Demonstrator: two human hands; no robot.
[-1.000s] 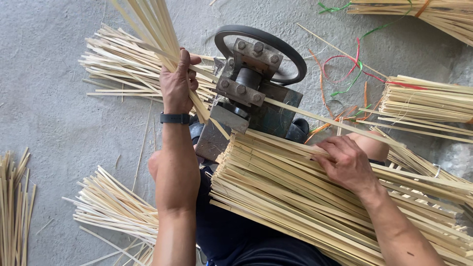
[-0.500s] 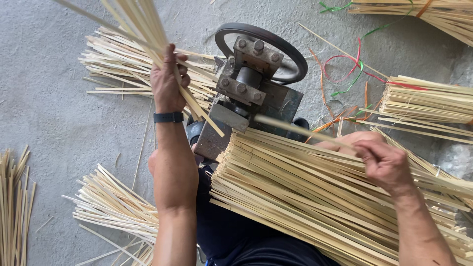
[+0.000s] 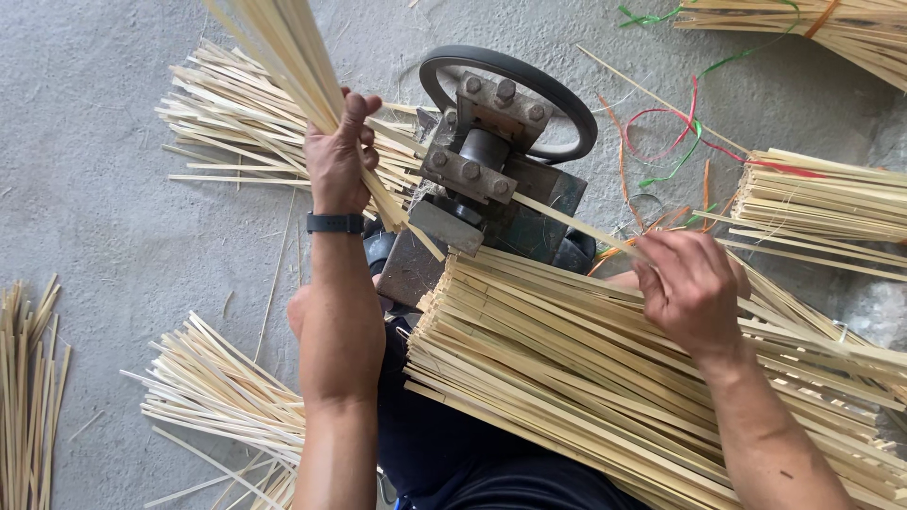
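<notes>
— What did the left hand (image 3: 337, 156) have?

— It was clenched round a bunch of split bamboo strips (image 3: 283, 57); their upper ends ran out of the top edge.

— And the right hand (image 3: 693, 288)?

— It pinched a single bamboo strip (image 3: 567, 220) that led into the small metal machine (image 3: 482, 194); how far in it went was hidden by the housing.

— Where was the main stock?

— A large bamboo bundle (image 3: 586, 378) lay across the lap, cut off at the right edge. The machine's black handwheel (image 3: 557, 90) was partly covered.

One metal machine (image 3: 491, 189) with one handwheel (image 3: 557, 94) – seven heaps of bamboo strips (image 3: 605, 378) – two hands (image 3: 335, 156)
</notes>
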